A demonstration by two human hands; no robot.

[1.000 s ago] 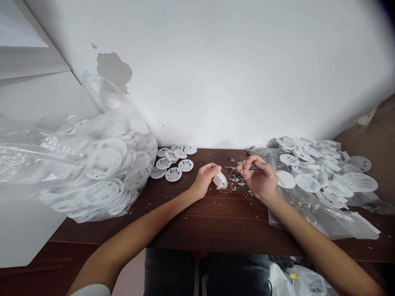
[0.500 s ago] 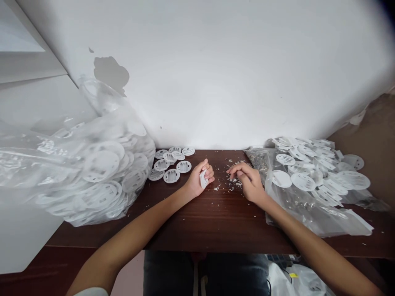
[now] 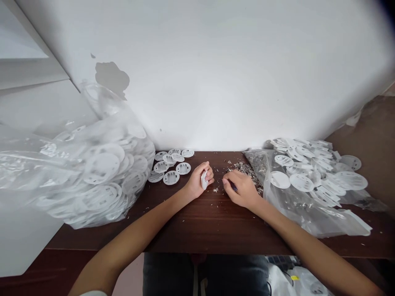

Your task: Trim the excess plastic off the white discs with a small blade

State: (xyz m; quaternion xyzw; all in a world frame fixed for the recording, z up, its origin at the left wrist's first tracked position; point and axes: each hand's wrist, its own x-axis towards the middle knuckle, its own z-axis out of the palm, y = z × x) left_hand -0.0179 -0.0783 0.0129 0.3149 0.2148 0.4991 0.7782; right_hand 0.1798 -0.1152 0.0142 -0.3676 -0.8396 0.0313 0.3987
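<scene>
Here, at a brown table [image 3: 197, 230] by the wall [image 3: 216, 82], left hand [image 3: 195, 183] grips white part [image 3: 204, 180], right hand [image 3: 243, 190] something bluish [image 3: 233, 187].

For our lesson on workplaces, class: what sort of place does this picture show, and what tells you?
Probably a small parts workstation: a dark table holds a heap of small metallic-looking pieces and loose slotted white discs, beside a clear plastic bag packed with similar discs.
</scene>
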